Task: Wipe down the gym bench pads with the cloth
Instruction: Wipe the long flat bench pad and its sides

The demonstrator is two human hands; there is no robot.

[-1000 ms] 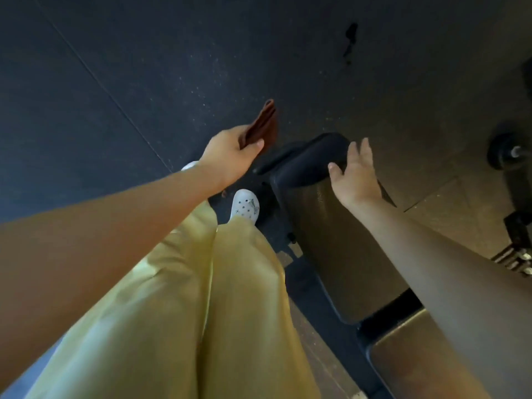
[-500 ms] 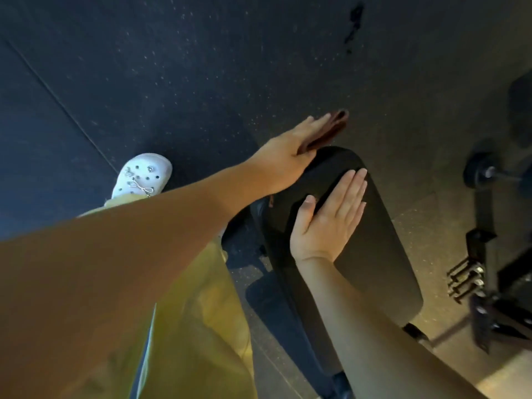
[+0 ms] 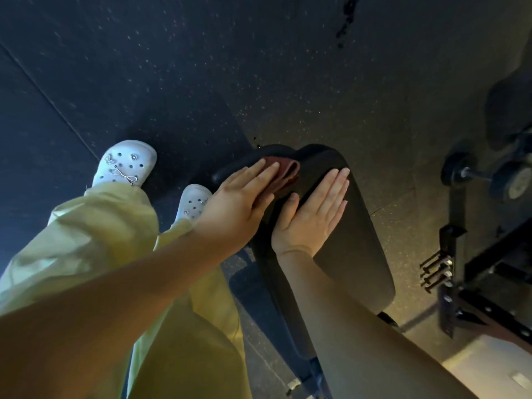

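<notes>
A black gym bench pad (image 3: pixel 354 249) runs from the middle of the view toward the lower right. A folded reddish-brown cloth (image 3: pixel 283 174) lies on the pad's far end. My left hand (image 3: pixel 239 203) presses flat on the cloth with straight fingers, covering its near part. My right hand (image 3: pixel 313 214) lies flat on the pad just to the right of the cloth, fingers straight, holding nothing.
Dark speckled rubber flooring (image 3: pixel 201 67) surrounds the bench. A dumbbell (image 3: pixel 486 174) and a black metal rack frame (image 3: pixel 483 277) stand at the right. My white clogs (image 3: pixel 126 164) and yellow trousers (image 3: pixel 100 240) are left of the bench.
My left hand has come down from beyond the pad's end and now presses the cloth onto the pad. My right hand stays flat on the pad.
</notes>
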